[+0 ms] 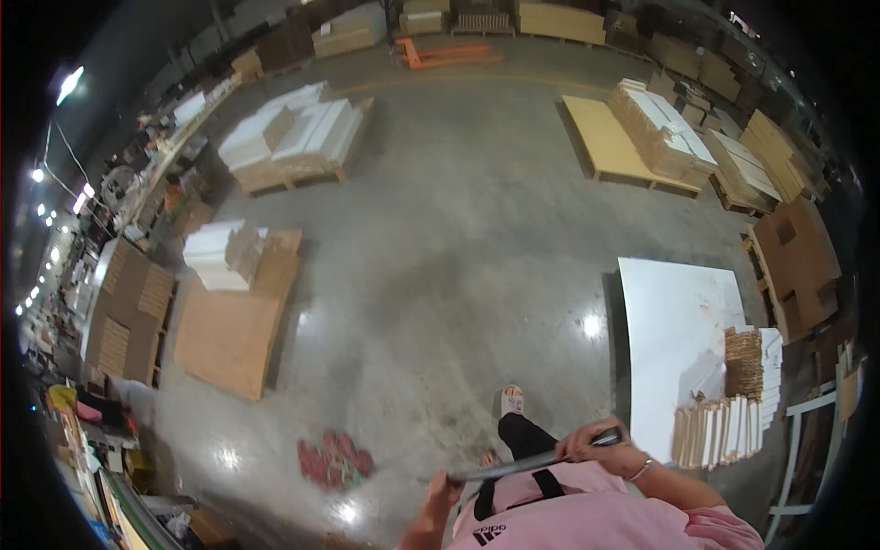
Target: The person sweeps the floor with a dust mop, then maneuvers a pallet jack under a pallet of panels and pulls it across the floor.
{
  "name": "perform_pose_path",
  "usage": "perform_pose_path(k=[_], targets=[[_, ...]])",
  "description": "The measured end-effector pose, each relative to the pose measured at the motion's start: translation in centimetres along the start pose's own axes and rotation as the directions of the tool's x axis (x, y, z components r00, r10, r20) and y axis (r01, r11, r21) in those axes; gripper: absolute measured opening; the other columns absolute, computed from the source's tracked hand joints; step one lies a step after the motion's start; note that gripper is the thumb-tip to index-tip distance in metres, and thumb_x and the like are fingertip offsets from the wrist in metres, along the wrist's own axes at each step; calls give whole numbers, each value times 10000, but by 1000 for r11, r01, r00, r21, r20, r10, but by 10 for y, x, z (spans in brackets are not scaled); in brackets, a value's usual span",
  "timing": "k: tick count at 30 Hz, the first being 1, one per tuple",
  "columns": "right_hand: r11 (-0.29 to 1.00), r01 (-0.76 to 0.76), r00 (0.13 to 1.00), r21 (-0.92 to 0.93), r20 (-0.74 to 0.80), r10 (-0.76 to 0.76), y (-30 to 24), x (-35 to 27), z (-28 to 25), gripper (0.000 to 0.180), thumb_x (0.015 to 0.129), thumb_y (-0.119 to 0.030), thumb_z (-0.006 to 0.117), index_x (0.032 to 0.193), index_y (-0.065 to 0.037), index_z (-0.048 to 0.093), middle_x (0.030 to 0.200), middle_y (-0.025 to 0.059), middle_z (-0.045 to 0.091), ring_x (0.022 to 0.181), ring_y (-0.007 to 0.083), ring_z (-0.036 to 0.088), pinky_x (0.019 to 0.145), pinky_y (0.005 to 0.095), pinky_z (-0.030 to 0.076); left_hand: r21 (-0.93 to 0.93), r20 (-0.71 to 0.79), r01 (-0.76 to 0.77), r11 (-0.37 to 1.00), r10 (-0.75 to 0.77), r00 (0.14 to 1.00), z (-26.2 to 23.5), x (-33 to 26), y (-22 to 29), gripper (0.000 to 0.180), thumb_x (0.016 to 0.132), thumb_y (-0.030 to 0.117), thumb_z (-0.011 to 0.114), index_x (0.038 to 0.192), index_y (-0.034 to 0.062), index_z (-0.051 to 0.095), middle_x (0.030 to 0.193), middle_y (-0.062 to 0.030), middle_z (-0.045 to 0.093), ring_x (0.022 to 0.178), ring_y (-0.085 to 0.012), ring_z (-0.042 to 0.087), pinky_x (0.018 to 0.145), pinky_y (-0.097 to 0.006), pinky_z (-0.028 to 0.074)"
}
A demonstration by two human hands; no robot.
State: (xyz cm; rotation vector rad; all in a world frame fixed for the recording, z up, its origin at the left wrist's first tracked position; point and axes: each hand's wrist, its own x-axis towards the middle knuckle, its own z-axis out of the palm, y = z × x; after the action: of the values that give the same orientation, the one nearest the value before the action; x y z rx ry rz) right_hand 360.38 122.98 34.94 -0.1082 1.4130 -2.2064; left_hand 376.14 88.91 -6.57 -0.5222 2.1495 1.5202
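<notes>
A long grey pole [509, 468] runs across the front of my body at waist height, slightly tilted, with its right end higher. My right hand [594, 444] is wrapped round it near its dark right end. Further left along it, my left hand [444, 489] is closed round the pole, its fingers partly hidden. Low on the floor, left of my left hand, lies a shaggy reddish heap [334, 461] with some green in it. I cannot tell whether the pole joins this heap.
White stacks stand on a pallet [302, 174] at far left and on a brown board [229, 330] nearer. On the right are a yellow pallet [600, 142] with stacked boards and a white sheet [674, 339] bearing cardboard pieces. An orange pallet jack [449, 55] sits far back.
</notes>
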Motion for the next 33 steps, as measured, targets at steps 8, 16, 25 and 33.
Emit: perform_pose_path(k=[8,16,25,33], targets=[[961,-274,943,32,205,262,34,169,-81,126,848,-129,678,805,-11,664,839,64,664,847,138,607,798,259,455,734,-325,399,549,-233,917,-159,-80,273,541,773,541,628,1022,60,624,957,-155,661,959,-263,622,858,-431,435],[975,-194,829,106,550,105,-131,360,-160,190,845,-131,677,712,-35,580,717,39,587,818,180,586,762,285,426,445,-237,421,790,-350,906,-123,158,311,363,887,407,523,978,67,609,833,-64,646,785,-175,594,727,-392,489],[999,30,779,40,626,-48,-281,485,-251,163,868,-78,645,766,24,568,763,79,550,863,251,541,852,414,433,312,105,32,950,-68,992,-58,483,422,263,870,320,553,962,76,589,863,-94,634,832,-217,595,764,-389,491],[980,200,913,-3,363,-186,-371,614,-347,176,837,-84,684,745,33,591,797,98,587,888,242,570,844,371,439,101,404,-328,939,262,876,-45,767,562,184,855,242,580,949,84,572,889,-121,624,874,-255,596,797,-386,493]])
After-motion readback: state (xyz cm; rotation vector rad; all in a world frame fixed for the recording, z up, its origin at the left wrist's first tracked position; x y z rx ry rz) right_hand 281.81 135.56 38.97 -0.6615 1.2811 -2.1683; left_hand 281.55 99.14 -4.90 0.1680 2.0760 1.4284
